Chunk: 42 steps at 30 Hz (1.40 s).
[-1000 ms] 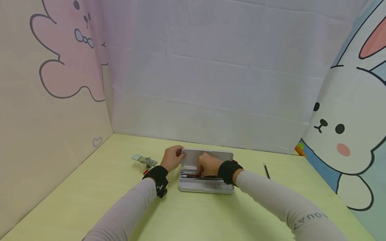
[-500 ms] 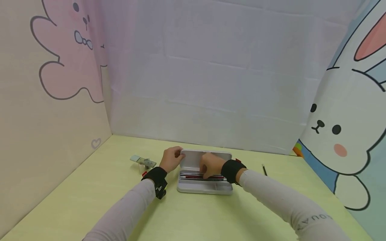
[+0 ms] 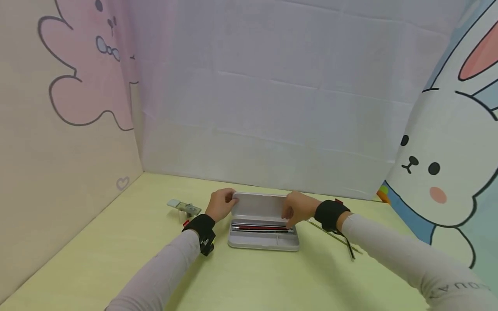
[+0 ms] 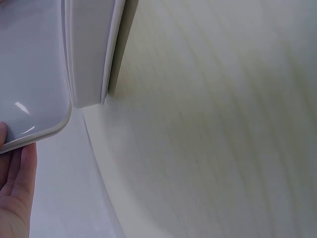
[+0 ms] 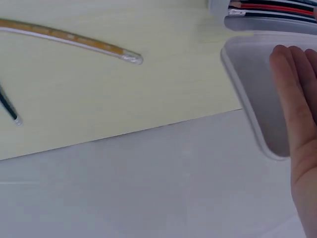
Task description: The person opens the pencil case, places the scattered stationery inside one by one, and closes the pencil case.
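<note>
A pale pencil case (image 3: 249,242) lies open on the table, its lid (image 3: 258,206) tilted up at the back. My left hand (image 3: 220,205) pinches the lid's left corner; in the left wrist view its fingers lie behind the lid and the thumb in front. Several pencils (image 3: 260,228), red and dark, lie side by side in the case's rear compartment. My right hand (image 3: 299,208) is over the case's right end, its fingertips near the pencil ends. In the right wrist view its fingers look nearly straight, with no object visible in them; whether they touch a pencil is hidden.
Right of the case, partly under the right forearm, lie a yellow pencil (image 5: 74,38) and a dark pencil (image 5: 9,106). A small pale-green flat object (image 3: 184,207) rests on other small items left of the left hand. A white sheet (image 3: 249,108) hangs behind the table.
My right hand has moved right from the middle of the pencils to the case's right end, uncovering more of them. My left hand stays on the lid corner.
</note>
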Tool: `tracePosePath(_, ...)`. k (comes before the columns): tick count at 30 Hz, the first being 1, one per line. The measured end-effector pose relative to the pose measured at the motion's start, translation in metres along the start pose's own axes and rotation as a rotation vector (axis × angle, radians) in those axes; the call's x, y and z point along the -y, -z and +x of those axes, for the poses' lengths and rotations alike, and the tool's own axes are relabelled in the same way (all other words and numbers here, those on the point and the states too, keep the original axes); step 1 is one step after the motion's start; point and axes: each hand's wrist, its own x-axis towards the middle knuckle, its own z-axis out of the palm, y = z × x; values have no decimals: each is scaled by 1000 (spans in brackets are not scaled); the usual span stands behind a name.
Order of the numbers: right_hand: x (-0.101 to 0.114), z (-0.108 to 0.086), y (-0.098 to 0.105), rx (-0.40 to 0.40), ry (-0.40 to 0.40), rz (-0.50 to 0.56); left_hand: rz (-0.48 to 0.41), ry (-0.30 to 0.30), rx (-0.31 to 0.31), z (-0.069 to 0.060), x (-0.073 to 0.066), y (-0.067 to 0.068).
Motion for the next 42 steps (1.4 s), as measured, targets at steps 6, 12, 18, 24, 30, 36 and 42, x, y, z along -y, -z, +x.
tracePosePath(6,-2,-26,22,-31,23,25,-16,17,15,-3,-1,1)
tracePosePath(12,-11,-43,37,-85,-6,-24,-7,7,22,-1,-2,1)
tracePosePath(18,-27,-57,39,-127,-47,-63,3,3,22,3,-3,3)
tracePosePath(24,-44,-73,35,-122,-214,-82,4,15,35,1,-4,2)
tracePosePath(30,-64,-83,26,-93,-440,-84,3,12,35,0,-2,1)
tracePosePath(36,-81,-89,10,-81,-643,-5,2,16,33,0,-3,2)
tracePosePath(42,-87,-91,-8,-149,-846,96,2,22,36,-1,-2,3)
